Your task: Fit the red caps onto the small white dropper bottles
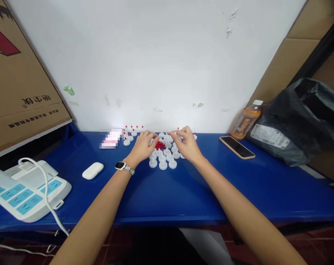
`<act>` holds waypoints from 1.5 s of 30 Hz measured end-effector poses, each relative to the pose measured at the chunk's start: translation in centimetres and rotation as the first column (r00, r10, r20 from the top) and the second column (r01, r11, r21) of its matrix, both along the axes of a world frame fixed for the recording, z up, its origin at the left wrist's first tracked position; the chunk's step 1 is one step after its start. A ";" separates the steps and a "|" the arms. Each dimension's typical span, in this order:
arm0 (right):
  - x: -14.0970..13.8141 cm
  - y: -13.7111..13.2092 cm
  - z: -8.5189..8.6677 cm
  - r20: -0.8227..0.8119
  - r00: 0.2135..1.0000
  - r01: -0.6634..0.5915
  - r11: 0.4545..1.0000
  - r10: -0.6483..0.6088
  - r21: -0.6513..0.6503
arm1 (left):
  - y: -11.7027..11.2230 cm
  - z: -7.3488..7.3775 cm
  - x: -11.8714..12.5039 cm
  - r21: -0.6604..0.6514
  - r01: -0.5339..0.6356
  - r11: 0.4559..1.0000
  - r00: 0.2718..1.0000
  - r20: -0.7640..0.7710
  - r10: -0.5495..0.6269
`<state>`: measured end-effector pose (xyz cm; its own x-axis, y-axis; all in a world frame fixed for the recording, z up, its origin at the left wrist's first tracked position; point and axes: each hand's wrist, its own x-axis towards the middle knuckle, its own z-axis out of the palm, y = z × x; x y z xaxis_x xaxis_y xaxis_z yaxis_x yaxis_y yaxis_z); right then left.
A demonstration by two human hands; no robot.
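White plastic nozzle caps stand in a cluster on the blue table. Small red tips lie in a heap among them. At the left edge of the cluster is my left hand, its fingers bent and the thumb close to the fingertips beside the red heap. My right hand reaches in from the other side, thumb and forefinger drawn together above the white caps. What either hand's fingertips hold is too small to make out. Behind my left hand, several white caps with red tips stand near the wall.
On the left are a white power strip with a cable and a white earbud case. A phone, an orange drink bottle and a black plastic bag lie at the right. A white wall rises behind the table.
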<state>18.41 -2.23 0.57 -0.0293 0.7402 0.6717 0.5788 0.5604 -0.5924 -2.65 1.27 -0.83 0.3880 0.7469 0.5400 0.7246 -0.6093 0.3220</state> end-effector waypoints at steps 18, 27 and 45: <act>2.9 -4.3 -0.7 0.397 0.916 0.073 0.952 0.053 -0.296 | -2.2 1.3 0.0 -0.198 0.158 0.967 0.982 0.131 -0.133; 2.8 -4.9 -1.8 0.308 0.951 0.115 0.918 0.008 -0.380 | -4.9 1.6 -1.6 -0.539 0.228 0.811 0.973 0.148 -0.176; 0.7 -5.2 -2.4 0.358 0.904 -0.091 0.923 0.235 -0.374 | -3.8 0.7 -3.4 -0.459 0.044 0.887 0.999 0.014 -0.042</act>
